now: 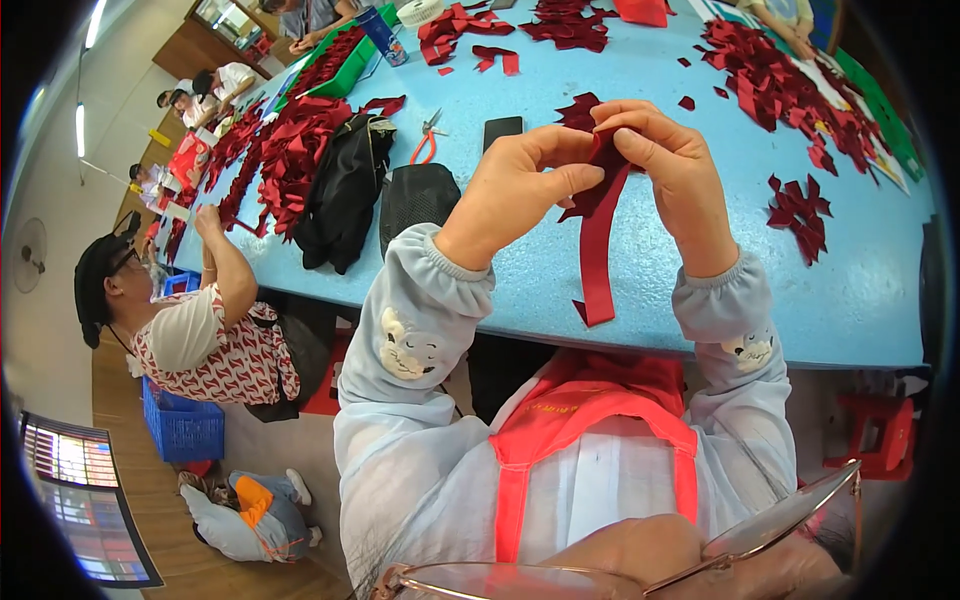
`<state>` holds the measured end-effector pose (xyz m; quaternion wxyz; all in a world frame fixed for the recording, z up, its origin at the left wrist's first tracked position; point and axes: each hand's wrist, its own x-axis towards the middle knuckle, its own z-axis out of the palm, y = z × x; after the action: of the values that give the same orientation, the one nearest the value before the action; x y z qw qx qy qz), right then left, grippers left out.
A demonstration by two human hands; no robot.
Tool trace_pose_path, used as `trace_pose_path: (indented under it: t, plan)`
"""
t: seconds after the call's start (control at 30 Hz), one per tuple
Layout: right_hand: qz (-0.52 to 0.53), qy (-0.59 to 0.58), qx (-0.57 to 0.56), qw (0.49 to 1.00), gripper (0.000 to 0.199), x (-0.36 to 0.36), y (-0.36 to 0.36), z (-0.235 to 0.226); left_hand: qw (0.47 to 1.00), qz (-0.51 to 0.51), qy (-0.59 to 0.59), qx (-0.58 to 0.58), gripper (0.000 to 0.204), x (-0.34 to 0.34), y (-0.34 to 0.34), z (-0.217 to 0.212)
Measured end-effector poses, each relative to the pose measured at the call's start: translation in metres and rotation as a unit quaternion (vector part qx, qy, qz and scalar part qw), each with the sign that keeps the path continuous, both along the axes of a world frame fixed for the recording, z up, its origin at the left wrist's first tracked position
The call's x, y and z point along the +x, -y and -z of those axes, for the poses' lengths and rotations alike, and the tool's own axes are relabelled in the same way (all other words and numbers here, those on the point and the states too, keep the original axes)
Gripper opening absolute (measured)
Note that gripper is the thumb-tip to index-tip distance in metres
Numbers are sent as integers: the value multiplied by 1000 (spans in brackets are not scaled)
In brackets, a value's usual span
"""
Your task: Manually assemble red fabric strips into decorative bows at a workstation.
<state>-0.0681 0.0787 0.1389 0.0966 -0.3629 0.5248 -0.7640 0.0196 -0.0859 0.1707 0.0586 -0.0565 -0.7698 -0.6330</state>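
A strip of dark red ribbon (597, 265) hangs from my two raised hands over the near side of the blue table (850, 310). My left hand (520, 190) pinches its upper part from the left, thumb toward the ribbon. Facing it, my right hand (685, 175) has thumb and fingers closed on the folded top. The strip's lower end is cut at a slant and bent aside near the table edge. Behind my hands lies a small heap of ribbon pieces (577, 108), partly hidden. Another small heap of ribbon pieces (800, 215) sits to the right.
Orange-handled cutters (427, 140), a dark phone (502, 130), a black mesh pouch (415, 200) and a black bag (340, 195) lie to the left. Larger ribbon piles (295, 175) spread beyond. A co-worker (200, 320) sits at the left; a red stool (875, 435) stands right.
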Motion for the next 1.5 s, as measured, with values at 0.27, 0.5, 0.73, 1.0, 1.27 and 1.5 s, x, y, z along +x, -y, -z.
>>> trace_pose_path:
  t: [0.27, 0.5, 0.73, 1.0, 1.27, 1.5]
  plan:
    - [-11, 39, -8, 999, 17, 1, 1, 5, 986, 7, 42, 160, 29, -1, -13, 14]
    - [-82, 173, -78, 978, 23, -3, 5, 2, 957, 27, 48, 286, 35, -2, -20, 21]
    - [-133, 218, -203, 945, 29, 0, 23, 7, 962, -25, 8, 271, 35, 20, -17, 17]
    - [-165, 201, -202, 944, 30, 16, 43, 7, 983, -144, -85, 70, 24, 38, -16, 22]
    - [-157, 185, -178, 954, 29, 19, 54, 1, 907, -229, -265, -234, 15, 32, 2, 20]
    - [-146, 150, -170, 963, 28, 27, 61, -8, 933, -288, -153, -153, 16, 36, -4, 7]
